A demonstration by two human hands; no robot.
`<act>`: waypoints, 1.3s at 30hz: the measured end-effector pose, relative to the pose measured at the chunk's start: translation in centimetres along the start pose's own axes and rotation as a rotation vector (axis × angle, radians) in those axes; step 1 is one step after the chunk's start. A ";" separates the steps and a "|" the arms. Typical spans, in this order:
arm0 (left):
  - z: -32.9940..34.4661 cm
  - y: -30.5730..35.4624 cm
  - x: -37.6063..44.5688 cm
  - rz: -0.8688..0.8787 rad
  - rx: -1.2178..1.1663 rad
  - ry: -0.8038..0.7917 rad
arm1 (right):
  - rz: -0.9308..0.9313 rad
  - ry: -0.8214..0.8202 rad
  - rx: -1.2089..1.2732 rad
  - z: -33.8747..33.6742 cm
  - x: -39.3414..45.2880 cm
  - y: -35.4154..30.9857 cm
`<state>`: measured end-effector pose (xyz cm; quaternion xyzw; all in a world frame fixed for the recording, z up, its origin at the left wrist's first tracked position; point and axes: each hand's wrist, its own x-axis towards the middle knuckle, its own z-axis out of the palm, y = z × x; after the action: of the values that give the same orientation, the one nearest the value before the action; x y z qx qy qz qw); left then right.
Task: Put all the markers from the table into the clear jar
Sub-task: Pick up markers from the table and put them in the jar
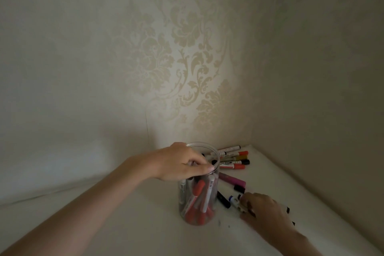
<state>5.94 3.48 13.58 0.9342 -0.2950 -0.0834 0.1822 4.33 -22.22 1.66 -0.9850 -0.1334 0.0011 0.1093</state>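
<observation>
Clear plastic forms the jar (198,193), which stands upright on the white table (135,224) at lower centre of the frame, holding several markers, red and white among them. The left hand (182,162) rests over the jar's rim, fingers curled round its near edge. At lower right, the right hand (261,212) pinches a blue-capped marker (233,199) lying on the table beside a black marker (223,199). A pink marker (232,180) lies just behind, and a cluster of markers (232,158) lies by the patterned wall (187,58).
</observation>
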 end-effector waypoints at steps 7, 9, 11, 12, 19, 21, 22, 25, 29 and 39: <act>-1.0 -1.1 -0.1 -0.044 0.151 0.291 | -0.043 0.520 0.529 -12.9 -0.7 -1.4; -0.8 -1.4 0.3 -0.092 0.193 0.182 | -0.162 0.647 0.709 -16.1 -0.3 -3.5; -0.8 -1.2 0.5 -0.108 0.157 0.149 | -0.252 0.597 0.745 -16.5 0.7 -6.0; -0.8 -1.2 0.6 -0.106 0.146 0.153 | -0.277 0.559 0.702 -16.1 1.3 -7.2; -0.5 -2.5 0.3 -0.067 0.143 0.335 | -0.461 0.538 0.258 -11.5 4.3 -10.0; -0.3 -2.6 0.2 -0.014 0.142 0.364 | -0.449 0.565 0.146 -11.0 5.1 -9.9; -0.3 -2.5 0.3 0.008 0.131 0.344 | -0.438 0.576 0.103 -11.0 5.4 -9.8; -0.6 -2.2 0.4 -0.045 0.078 0.138 | -0.399 0.541 0.063 -10.9 6.3 -9.9; -0.8 -2.1 0.6 -0.054 0.042 0.133 | -0.381 0.508 0.104 -10.2 7.2 -10.0; -0.1 -2.9 0.1 0.083 0.006 0.470 | -0.174 0.371 0.250 -9.9 8.2 -9.0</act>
<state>7.62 5.66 12.57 0.9156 -0.2827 0.1446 0.2465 10.21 -13.67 13.51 -0.9320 -0.1942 -0.1727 0.2527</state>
